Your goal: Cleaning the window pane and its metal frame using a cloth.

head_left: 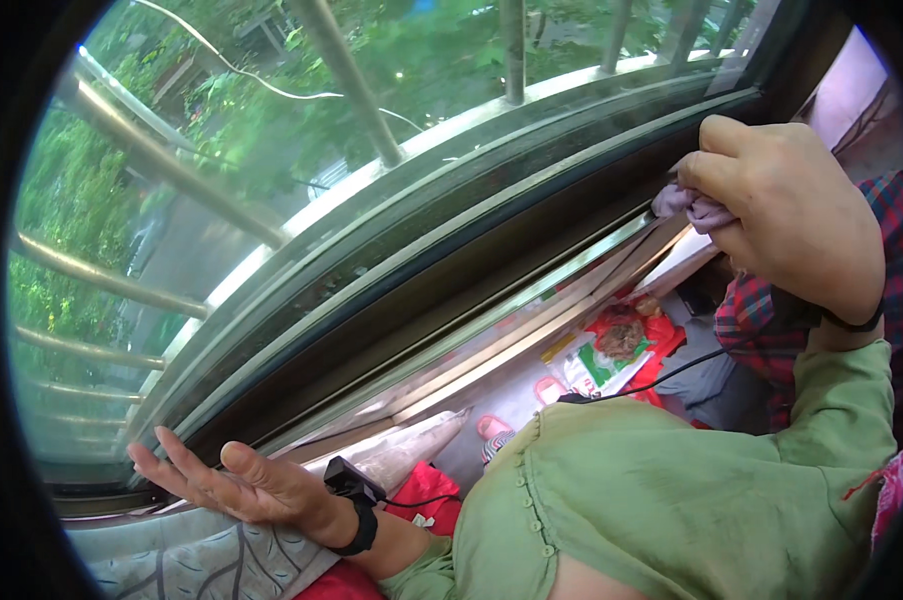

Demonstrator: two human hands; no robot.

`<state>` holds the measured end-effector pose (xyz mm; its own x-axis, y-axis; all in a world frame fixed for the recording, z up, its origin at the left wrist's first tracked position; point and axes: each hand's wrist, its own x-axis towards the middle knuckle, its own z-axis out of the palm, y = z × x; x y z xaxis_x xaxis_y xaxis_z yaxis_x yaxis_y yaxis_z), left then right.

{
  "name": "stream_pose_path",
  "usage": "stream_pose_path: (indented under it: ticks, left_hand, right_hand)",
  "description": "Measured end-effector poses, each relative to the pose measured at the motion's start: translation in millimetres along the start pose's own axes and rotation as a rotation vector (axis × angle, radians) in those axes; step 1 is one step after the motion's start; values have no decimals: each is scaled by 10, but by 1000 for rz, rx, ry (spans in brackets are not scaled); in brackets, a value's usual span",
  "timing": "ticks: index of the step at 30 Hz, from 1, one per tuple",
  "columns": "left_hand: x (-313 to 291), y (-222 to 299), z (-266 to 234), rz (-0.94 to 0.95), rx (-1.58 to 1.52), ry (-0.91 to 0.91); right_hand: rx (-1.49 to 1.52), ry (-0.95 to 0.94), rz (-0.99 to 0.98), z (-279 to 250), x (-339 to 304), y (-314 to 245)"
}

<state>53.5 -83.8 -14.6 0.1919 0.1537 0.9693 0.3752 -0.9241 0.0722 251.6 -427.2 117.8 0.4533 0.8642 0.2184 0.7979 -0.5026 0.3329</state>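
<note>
My right hand [796,205] is closed around a bunched light purple cloth [693,206] at the upper right. That cloth touches the window's sliding track [566,268] near its far right end; part of it is hidden under my fingers. At the lower left my left hand [246,482] is open, its fingers spread and holding nothing. It is nearest to the left end of the dark window frame [376,318] and just above a grey patterned fabric [196,555]. Whether its fingertips touch the frame cannot be told.
Beyond the window glass [261,130] stand metal bars [346,80], with a thin white wire and green trees outside. Below the sill lie a red bag [661,335], a white and green package [596,365] and pink slippers [491,427]. Plaid fabric [756,310] hangs at right.
</note>
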Motion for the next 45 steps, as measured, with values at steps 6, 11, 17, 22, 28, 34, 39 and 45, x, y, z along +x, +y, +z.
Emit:
stream_pose_path:
  ticks: [6,11,17,22,28,34,39,45]
  left_hand:
    - [23,-7,43,67,3,33]
    - [37,5,1,115,-3,48]
    - [42,166,5,117,3,85]
    - [79,214,-12,94,6,81]
    - [81,205,17,71,9,83]
    - [135,216,12,35,18,73]
    - [157,227,-17,4,22,60]
    - [200,266,-90,86,93,40]
  right_hand:
    - [224,81,-91,32,15,-56]
    - [275,3,-108,226,-49,22]
    - [287,84,-70,315,-251,211]
    - [259,132,150,430,-538,648]
    - [218,134,389,579,-817,1087]
    - [9,240,701,806,-1002,1255]
    - [48,374,708,839,-962,1318]
    - [150,281,853,701,-745,1191]
